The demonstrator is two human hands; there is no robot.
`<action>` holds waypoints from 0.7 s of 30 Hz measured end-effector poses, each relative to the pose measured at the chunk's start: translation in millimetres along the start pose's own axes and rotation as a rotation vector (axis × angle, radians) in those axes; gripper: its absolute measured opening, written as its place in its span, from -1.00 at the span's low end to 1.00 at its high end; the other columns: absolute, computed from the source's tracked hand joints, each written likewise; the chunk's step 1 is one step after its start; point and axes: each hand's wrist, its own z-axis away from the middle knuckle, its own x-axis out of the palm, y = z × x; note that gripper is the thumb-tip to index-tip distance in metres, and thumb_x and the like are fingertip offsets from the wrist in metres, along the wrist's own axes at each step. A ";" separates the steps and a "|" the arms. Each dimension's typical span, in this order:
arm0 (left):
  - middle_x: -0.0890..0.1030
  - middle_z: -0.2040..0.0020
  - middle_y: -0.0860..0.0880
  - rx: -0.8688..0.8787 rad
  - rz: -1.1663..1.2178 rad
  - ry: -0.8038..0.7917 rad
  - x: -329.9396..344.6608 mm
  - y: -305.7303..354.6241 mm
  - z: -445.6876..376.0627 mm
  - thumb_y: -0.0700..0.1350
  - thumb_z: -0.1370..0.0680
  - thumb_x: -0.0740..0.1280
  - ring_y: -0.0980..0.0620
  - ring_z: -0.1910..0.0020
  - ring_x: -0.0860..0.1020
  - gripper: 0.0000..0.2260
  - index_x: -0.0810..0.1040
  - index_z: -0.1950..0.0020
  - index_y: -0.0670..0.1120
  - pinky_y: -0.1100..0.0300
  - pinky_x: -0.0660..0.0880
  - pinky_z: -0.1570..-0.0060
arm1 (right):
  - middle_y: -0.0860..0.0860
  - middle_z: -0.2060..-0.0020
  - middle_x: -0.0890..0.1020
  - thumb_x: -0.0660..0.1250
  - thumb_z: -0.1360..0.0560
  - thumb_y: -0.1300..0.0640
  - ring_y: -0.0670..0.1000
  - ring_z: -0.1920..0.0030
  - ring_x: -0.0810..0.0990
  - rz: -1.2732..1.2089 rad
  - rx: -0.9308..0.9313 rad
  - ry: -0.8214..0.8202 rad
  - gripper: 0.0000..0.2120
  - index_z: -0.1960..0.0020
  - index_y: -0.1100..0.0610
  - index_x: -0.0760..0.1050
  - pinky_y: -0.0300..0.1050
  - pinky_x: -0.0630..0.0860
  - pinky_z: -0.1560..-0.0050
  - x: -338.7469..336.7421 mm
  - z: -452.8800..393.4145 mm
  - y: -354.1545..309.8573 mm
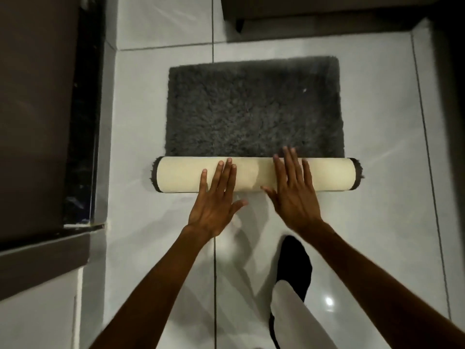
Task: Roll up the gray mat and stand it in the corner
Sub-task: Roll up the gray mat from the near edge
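A shaggy gray mat (254, 107) lies flat on the white tiled floor (141, 127). Its near end is wound into a roll (332, 175) that shows the cream backing, with gray pile sticking out at both ends. My left hand (216, 200) rests flat on the roll left of its middle, fingers spread. My right hand (294, 190) lies flat on the roll right of its middle, its fingertips reaching over onto the gray pile. Neither hand grips anything.
A dark cabinet or wall (37, 109) with a black marble strip (83, 122) runs along the left. A dark furniture piece with a leg (239, 23) stands beyond the mat. My black-socked foot (294, 263) and white trouser leg are at the bottom right.
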 end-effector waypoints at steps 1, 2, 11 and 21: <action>-0.13 -0.71 -0.21 -0.035 0.002 0.016 -5.7 -3.7 -8.0 0.33 -0.63 -0.20 -0.21 -0.69 -0.11 -0.20 -0.14 -0.68 -0.22 -0.34 0.04 -0.59 | 0.30 -0.54 0.29 0.11 -0.66 -0.20 0.27 -0.59 0.19 0.002 -0.031 0.027 -0.34 -0.57 0.23 0.21 0.30 0.12 -0.58 1.2 12.2 -6.6; -0.11 -0.71 -0.22 -0.069 0.012 0.027 -13.3 -6.2 -18.0 0.33 -0.63 -0.21 -0.21 -0.69 -0.09 -0.19 -0.12 -0.68 -0.22 -0.34 0.01 -0.60 | 0.29 -0.46 0.42 0.15 -0.66 -0.18 0.27 -0.52 0.31 0.018 -0.050 0.039 -0.41 -0.51 0.22 0.32 0.30 0.21 -0.54 4.0 23.4 -12.9; -0.06 -0.70 -0.21 -0.137 0.024 0.147 -130.3 -49.1 -140.9 0.23 -0.68 -0.14 -0.19 -0.69 -0.07 -0.29 -0.08 -0.68 -0.21 -0.21 -0.06 -0.65 | 0.29 -0.63 -0.07 -0.06 -0.63 -0.33 0.27 -0.64 -0.12 0.143 -0.102 -0.097 -0.15 -0.64 0.29 -0.10 0.40 0.02 -0.56 -29.8 -80.0 1.0; 0.04 -0.70 -0.23 -0.013 -0.106 0.253 -163.9 -64.4 -171.4 0.21 -0.69 0.00 -0.20 -0.68 0.03 -0.31 0.03 -0.68 -0.21 -0.27 0.14 -0.60 | 0.18 -0.57 0.29 -0.13 -0.59 -0.44 0.24 -0.59 0.20 0.100 -0.088 -0.068 -0.15 -0.60 0.17 0.14 0.33 0.09 -0.57 -118.4 -263.9 44.9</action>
